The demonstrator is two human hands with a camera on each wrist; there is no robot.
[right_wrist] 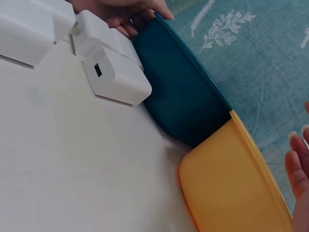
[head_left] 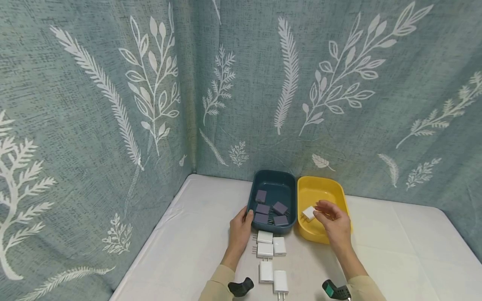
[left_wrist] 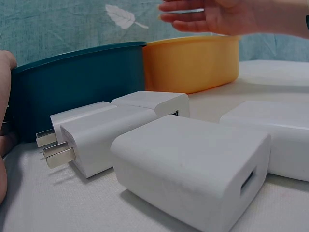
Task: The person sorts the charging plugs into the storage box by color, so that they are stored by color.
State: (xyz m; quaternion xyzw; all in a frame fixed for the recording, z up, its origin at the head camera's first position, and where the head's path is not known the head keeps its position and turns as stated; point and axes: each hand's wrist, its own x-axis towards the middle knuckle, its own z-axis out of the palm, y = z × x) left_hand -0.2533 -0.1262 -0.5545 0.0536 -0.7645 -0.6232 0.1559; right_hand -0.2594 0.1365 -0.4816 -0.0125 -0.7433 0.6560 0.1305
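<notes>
My left hand grips the near left edge of a dark blue bin, thumb over the rim. Several purple-grey charger plugs lie inside that bin. Over the yellow bin is my right hand, its fingers extended and apart in the left wrist view. One white charger appears in the yellow bin right by its fingertips. Neither wrist view shows anything in that hand. Several more white chargers lie on the table in front of the blue bin, some with metal prongs showing.
The two bins stand side by side against a blue-green leaf-print curtain. A white cloth covers the table. Black wrist devices sit at both wrists.
</notes>
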